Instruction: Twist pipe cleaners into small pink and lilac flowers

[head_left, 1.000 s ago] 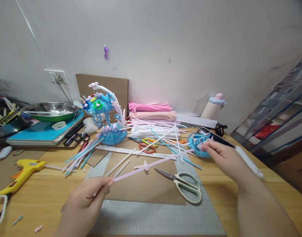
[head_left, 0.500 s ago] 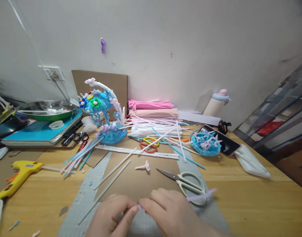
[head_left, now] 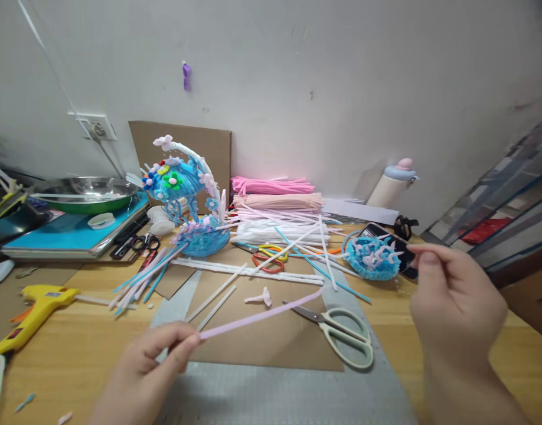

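My left hand point(head_left: 158, 360), low at left centre, pinches one end of a lilac pipe cleaner point(head_left: 262, 316). Its other end reaches up to the right and lies loose over the cardboard sheet point(head_left: 253, 348). My right hand point(head_left: 452, 301) is raised at the right with thumb and forefinger pressed together; a thin tip shows at them, too blurred to name. Scissors with pale green handles point(head_left: 342, 333) lie between the hands. A small pink twisted pipe-cleaner piece point(head_left: 263, 298) rests on the cardboard.
A yellow glue gun point(head_left: 36, 313) lies at left. Behind stand a blue pipe-cleaner ornament point(head_left: 178, 183) and pink and white pipe-cleaner bundles point(head_left: 277, 202). At right are a blue pipe-cleaner bowl shape point(head_left: 372, 260), a phone point(head_left: 377, 232) and a bottle point(head_left: 390, 186).
My hands were together at the front centre. They have parted, the left moving left with the lilac pipe cleaner stretched out, the right moving up and right.
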{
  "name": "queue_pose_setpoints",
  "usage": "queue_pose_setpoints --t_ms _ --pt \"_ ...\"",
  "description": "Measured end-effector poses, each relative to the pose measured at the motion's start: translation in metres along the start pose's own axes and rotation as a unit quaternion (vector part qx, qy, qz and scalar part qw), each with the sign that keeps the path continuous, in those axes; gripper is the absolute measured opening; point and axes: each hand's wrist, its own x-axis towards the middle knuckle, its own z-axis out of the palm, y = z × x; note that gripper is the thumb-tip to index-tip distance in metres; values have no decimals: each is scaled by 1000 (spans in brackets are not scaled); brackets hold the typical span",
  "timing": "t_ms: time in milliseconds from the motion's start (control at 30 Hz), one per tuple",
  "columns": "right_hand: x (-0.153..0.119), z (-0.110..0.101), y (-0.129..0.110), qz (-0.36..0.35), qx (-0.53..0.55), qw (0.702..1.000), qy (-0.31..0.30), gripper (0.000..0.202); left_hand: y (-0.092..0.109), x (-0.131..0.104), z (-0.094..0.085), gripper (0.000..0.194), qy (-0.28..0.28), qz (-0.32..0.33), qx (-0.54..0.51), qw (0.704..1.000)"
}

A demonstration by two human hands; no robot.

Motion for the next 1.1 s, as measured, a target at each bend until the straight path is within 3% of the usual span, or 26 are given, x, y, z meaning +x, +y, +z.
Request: queue_pose_setpoints --t_ms 67,133,200,300,367,433,533,667,833,967,1100 --pt "-20 -4 -30 -129 56 989 -44 17 15 -7 17 28 4 6 4 1000" --pt "-42 -4 -57 -278 95 933 -207 27 29 -13 32 31 -17 24 -10 1000" --pt "-61 2 -72 -360 102 873 -313 31 37 -14 40 33 -20 37 -24 999" --pt "-79 13 -74 -306 114 838 -438 30 33 -2 38 32 -34 18 -21 999" --pt "-83 18 -69 -262 95 832 -479 30 21 12 31 28 -21 -24 22 999" --pt "-83 22 -65 -235 79 830 -500 27 9 27 26 26 5 -50 128 991" --pt "-84 24 -64 -219 69 813 -535 23 -3 39 24 14 -37 -37 285 957" --pt "-88 25 -66 -205 63 801 -559 19 -1 44 31 19 -77 -27 363 928" --pt "-90 27 -64 -180 64 799 -569 19 6 62 39 19 -55 -1 361 931" --pt "-90 31 -62 -171 56 804 -567 20 1 77 47 20 -29 5 352 936" --pt "-90 33 -63 -167 58 802 -571 21 -6 79 47 19 -41 12 326 944"
